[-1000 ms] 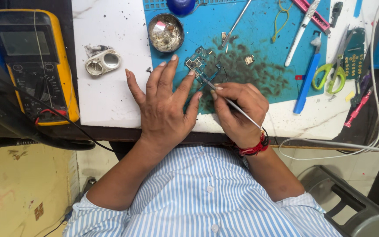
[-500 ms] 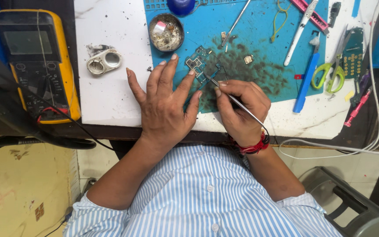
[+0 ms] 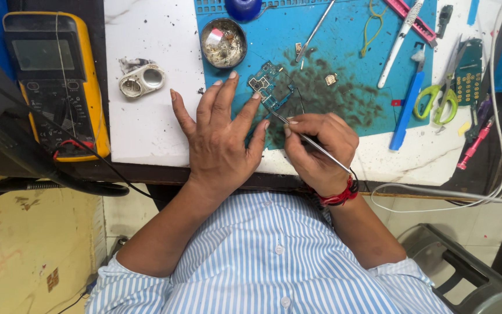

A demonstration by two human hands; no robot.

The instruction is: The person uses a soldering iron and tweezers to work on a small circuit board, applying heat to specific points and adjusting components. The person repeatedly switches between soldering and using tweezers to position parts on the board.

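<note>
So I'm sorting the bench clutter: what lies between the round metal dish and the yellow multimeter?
In the head view, a small white ring-shaped part lies on the white tabletop between the dish and the multimeter.

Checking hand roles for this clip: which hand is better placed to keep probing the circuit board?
Right. The right hand grips the thin metal tool, its tip at the circuit board. The left hand lies flat, fingers spread, fingertips pinning the board on the blue mat.
</note>
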